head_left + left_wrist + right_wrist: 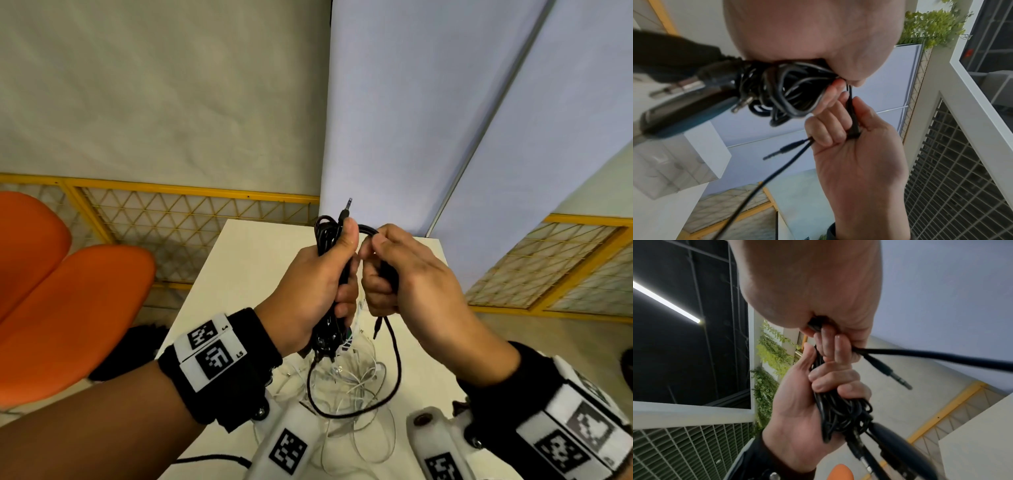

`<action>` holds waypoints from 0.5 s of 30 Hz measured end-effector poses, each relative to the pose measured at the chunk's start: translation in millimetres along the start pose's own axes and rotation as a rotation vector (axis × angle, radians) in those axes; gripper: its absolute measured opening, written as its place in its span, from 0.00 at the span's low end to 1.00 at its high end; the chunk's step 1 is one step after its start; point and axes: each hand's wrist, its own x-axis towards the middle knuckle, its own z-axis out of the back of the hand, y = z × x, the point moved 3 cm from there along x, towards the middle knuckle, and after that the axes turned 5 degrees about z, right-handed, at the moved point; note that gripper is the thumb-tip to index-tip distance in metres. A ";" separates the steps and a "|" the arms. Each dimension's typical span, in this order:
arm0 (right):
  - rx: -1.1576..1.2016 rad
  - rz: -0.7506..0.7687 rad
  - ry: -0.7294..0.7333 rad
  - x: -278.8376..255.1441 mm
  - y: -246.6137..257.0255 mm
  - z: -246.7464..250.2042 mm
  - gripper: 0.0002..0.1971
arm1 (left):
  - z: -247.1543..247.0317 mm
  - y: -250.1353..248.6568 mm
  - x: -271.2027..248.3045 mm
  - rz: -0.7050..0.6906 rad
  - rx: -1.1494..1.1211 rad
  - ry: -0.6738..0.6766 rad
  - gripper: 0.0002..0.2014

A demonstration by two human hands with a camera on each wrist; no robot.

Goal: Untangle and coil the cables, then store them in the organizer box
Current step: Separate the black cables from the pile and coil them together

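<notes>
Wrist bands frame our left hand [310,291] fisted round the black cable bundle [330,240] above the table [246,260]; right hand [404,274] pinches its free end. White earphone tangle [352,377] remains; organizer box unseen.

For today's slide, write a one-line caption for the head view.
Left hand grips a black cable bundle while the right hand pinches its loose end above a white table.

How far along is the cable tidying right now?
Partly done: the left hand grips a bundle of black cable already coiled. In hand: the right hand pinches its loose end, a slack loop hanging below. Left: white cables lie tangled on the table; nothing boxed.
</notes>
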 end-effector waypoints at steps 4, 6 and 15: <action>-0.133 0.051 -0.005 -7.5 -1.3 2.2 0.21 | 5.1 -6.4 3.3 -0.057 -0.028 -0.102 0.29; -0.250 0.051 0.007 -11.8 -0.4 3.8 0.21 | 7.5 -9.1 3.1 -0.061 -0.023 -0.126 0.29; -0.822 0.209 0.078 -24.3 5.0 -11.1 0.20 | -6.0 -13.9 -3.2 -0.171 0.092 -0.190 0.24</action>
